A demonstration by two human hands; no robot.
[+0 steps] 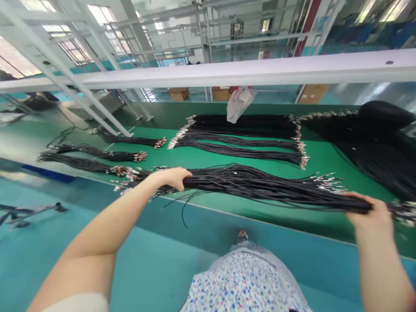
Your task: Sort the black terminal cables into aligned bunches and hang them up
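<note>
A long bundle of black cables [260, 186] stretches sideways between my hands, over the front part of the green table [156, 130]. My left hand [173, 177] is wrapped round it near its left end, where connector ends fan out past the wrist. Toward the right end my right hand [373, 212] grips the same bundle, and pale ends [404, 212] stick out beyond the fingers. A few loose cables hang down below the bundle beside my left hand. Behind it, rows of black cables [243, 149] with light connector ends lie flat on the table.
Smaller cable bundles [87, 162] lie at the left. A large dark cable pile [367, 143] is at the right. A clear plastic bag [239, 104] hangs from the white rail [208, 74] crossing above the table. White slanted posts stand at the left; cardboard boxes [313, 93] are beyond.
</note>
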